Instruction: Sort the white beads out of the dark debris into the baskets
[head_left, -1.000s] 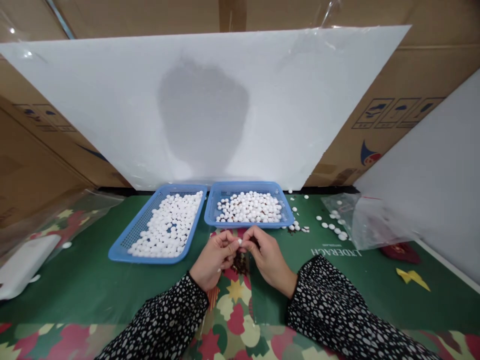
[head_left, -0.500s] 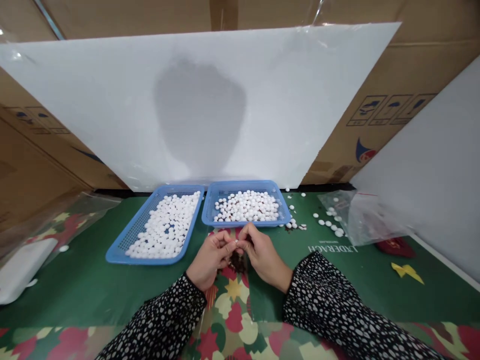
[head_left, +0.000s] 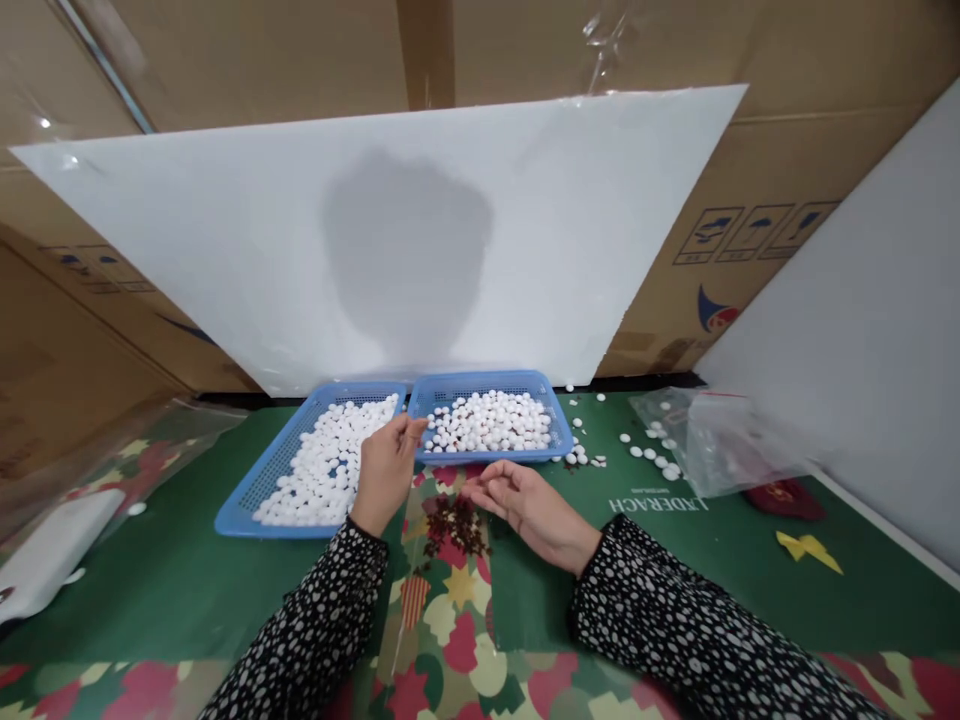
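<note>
Green tabletop (head_left: 157,590) bears brown crumbs (head_left: 454,527), a clear plastic bag (head_left: 720,450) and 2 blue mesh baskets (head_left: 256,488) of round white pieces (head_left: 499,420). Your left hand (head_left: 386,465) pinches beside them, contents unclear; your right hand (head_left: 536,512) is loosely open.

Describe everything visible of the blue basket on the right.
This blue basket is shallow and rectangular with rounded corners, apparently plastic, its walls perforated. It sits upright on the green covering, right of another blue basket. Round white pieces cover much of its floor, brown showing between them. The left hand is at its near left corner; contact is unclear.
</note>
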